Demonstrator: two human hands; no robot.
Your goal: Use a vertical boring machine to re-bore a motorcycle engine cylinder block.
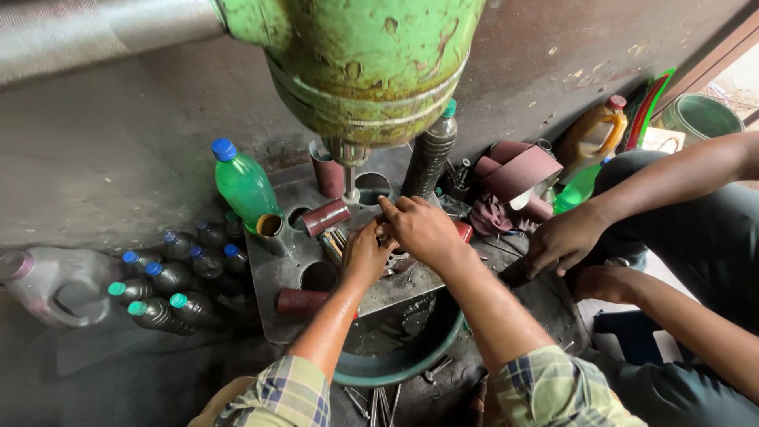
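Presently, left hand (pixel 365 255) and right hand (pixel 419 229), fingers curled together, meet on a small part, hidden by them, atop the holed steel plate (pixel 277 273) beneath the green machine head (pixel 364 63).

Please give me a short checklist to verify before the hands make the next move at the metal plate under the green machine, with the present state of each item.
1. Both hands on the work: left hand and right hand meet over the metal plate. Ok.
2. What the fingers grip: hidden between the hands. Cannot tell.
3. Spindle of the green machine close above the fingers; turning or stopped: cannot tell.
4. Plate surface: maroon sleeves lie loose near the hands. Not ok.
5. Other person's hand rests apart from the plate. Ok.
6. Green bottle upright at the plate edge. Ok.
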